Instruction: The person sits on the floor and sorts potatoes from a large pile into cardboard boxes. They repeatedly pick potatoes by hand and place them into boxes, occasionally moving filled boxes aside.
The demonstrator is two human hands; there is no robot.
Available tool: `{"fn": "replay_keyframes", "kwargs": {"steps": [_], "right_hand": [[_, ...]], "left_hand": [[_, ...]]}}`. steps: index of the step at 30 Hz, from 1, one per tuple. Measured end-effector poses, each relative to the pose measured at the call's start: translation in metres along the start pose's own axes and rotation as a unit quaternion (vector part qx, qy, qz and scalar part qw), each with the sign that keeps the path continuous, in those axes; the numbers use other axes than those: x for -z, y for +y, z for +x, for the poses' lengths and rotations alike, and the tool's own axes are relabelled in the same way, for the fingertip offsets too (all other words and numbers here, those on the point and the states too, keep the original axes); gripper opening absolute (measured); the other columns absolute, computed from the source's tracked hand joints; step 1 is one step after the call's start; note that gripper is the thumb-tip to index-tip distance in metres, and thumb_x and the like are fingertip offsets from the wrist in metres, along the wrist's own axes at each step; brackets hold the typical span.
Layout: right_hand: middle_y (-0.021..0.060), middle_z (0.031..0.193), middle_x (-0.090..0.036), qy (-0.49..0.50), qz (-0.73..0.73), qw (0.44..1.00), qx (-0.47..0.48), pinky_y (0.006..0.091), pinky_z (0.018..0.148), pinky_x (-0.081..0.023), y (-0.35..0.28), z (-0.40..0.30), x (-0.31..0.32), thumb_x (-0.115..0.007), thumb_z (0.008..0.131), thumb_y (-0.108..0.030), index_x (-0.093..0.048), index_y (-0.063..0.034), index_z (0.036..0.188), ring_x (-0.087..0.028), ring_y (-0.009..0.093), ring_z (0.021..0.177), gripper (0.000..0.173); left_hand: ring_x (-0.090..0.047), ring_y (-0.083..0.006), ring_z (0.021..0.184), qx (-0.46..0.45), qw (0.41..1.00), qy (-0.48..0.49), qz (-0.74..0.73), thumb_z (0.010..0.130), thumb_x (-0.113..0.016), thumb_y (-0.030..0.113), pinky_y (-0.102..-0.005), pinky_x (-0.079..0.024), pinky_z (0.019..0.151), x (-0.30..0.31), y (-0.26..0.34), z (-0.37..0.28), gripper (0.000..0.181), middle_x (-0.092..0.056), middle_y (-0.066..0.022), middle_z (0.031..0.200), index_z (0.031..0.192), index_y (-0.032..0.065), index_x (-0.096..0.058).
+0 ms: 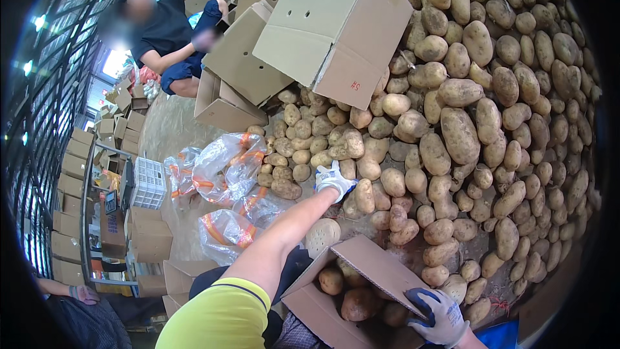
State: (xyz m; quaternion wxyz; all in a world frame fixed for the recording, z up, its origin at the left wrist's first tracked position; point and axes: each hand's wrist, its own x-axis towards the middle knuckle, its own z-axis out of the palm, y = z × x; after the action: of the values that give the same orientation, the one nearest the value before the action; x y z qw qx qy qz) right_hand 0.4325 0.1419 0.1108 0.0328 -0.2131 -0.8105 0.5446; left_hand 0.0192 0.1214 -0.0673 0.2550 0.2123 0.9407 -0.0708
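My left hand [335, 182], in a white glove with blue parts, reaches out over the near edge of the potato pile [460, 135]. Its fingers are spread against the potatoes; its palm side is hidden. At the lower right, my right hand [438, 317], gloved in white and blue, holds the flap edge of an open cardboard box [382, 271]. Several potatoes [358, 303] lie inside that box, partly in the flap's shadow.
Clear plastic bags with orange stripes [227, 169] lie left of the pile. Large cartons [334, 24] rest against it at the top. A person [164, 34] crouches beyond them. A white plastic crate [147, 183] stands left; another person's gloved hand [84, 294] shows lower left.
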Motion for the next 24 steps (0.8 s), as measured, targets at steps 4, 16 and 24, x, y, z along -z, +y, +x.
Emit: {"fn": "replay_keyframes", "kwargs": {"steps": [4,16,24], "right_hand": [[0.0185,0.122,-0.063,0.008,-0.007,1.0,0.011,0.0467,0.097,-0.047,0.004,-0.002,-0.002,-0.076,0.073,-0.011,-0.061,-0.0072,0.127,-0.059,0.04,0.112,0.056],[0.0174,0.121,-0.065,-0.057,0.025,0.998,-0.026,0.0429,0.098,-0.048,0.005,0.0,0.011,-0.079,0.074,-0.022,-0.063,-0.006,0.125,-0.061,0.037,0.112,0.056],[0.0183,0.125,-0.061,-0.072,-0.054,0.996,0.004,0.0457,0.096,-0.049,0.015,-0.015,0.006,-0.077,0.077,-0.024,-0.056,-0.0076,0.133,-0.06,0.037,0.112,0.062]], "left_hand": [[-0.041,-0.0432,0.131,-0.147,0.984,0.03,0.093,0.081,-0.065,0.032,-0.0524,-0.041,0.104,-0.002,-0.001,-0.011,0.068,-0.04,-0.0194,0.142,0.144,0.0201,-0.042],[-0.06,-0.0371,0.117,-0.295,0.94,-0.171,0.028,0.066,-0.081,0.041,-0.0439,-0.048,0.098,0.053,-0.014,-0.041,0.088,-0.063,-0.0208,0.127,0.142,0.0134,-0.046],[-0.057,-0.0301,0.122,-0.489,0.775,-0.398,-0.043,0.075,-0.082,0.039,-0.0402,-0.043,0.104,0.211,-0.023,-0.225,0.082,-0.058,-0.017,0.133,0.144,0.0137,-0.045]]}}
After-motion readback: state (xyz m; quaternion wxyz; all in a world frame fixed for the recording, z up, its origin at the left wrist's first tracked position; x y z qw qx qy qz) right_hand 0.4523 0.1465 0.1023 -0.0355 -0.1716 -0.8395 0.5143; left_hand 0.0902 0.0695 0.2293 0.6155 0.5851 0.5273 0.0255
